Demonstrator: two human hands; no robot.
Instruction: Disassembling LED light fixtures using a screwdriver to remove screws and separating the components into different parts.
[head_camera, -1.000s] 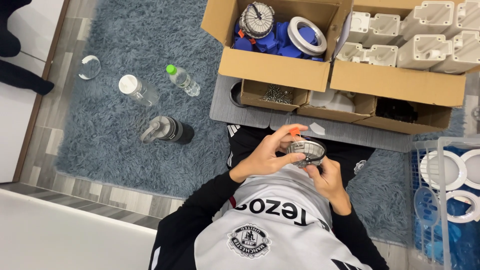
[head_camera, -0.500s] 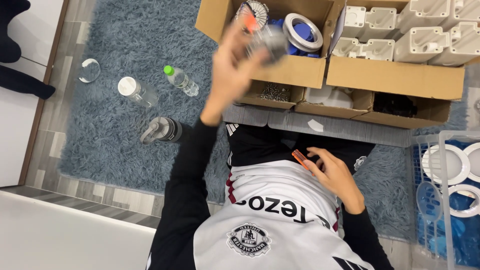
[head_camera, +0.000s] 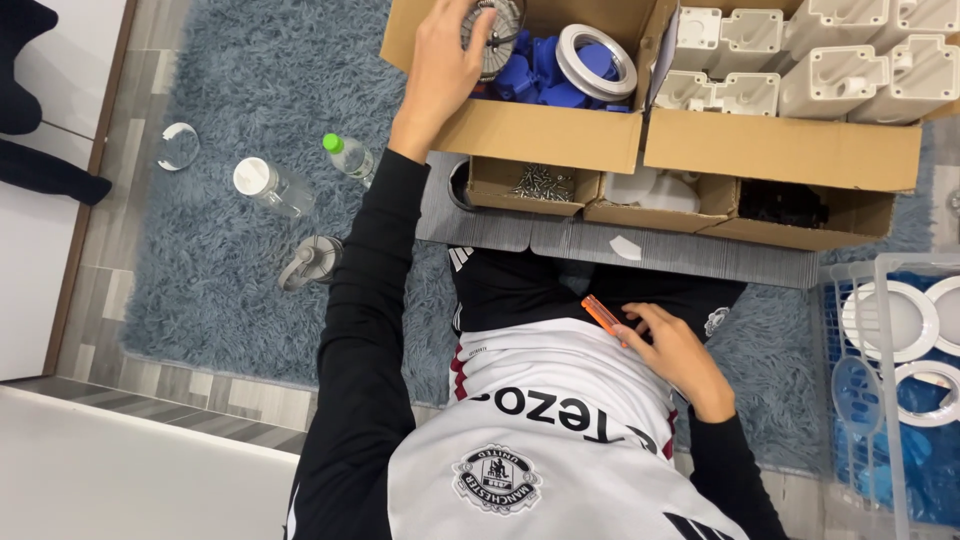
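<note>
My left hand (head_camera: 440, 62) reaches forward over the open cardboard box (head_camera: 530, 135) and grips a round silver-grey finned part (head_camera: 494, 28) above the blue parts (head_camera: 535, 80) inside. A white ring (head_camera: 596, 58) lies on those blue parts. My right hand (head_camera: 672, 352) rests on my lap and holds a small orange tool (head_camera: 602, 313), whose tip points away from me. My black sleeves and white shirt fill the lower part of the head view.
A second box holds white plastic housings (head_camera: 800, 70). Small trays in front hold screws (head_camera: 540, 183) and dark parts (head_camera: 782, 203). Three bottles (head_camera: 268, 187) lie on the grey rug at left. A clear crate (head_camera: 885, 300) with white rings stands at right.
My left hand lifted the round part from my lap and carried it forward into the open box. My right hand stayed at my lap with the orange tool.
</note>
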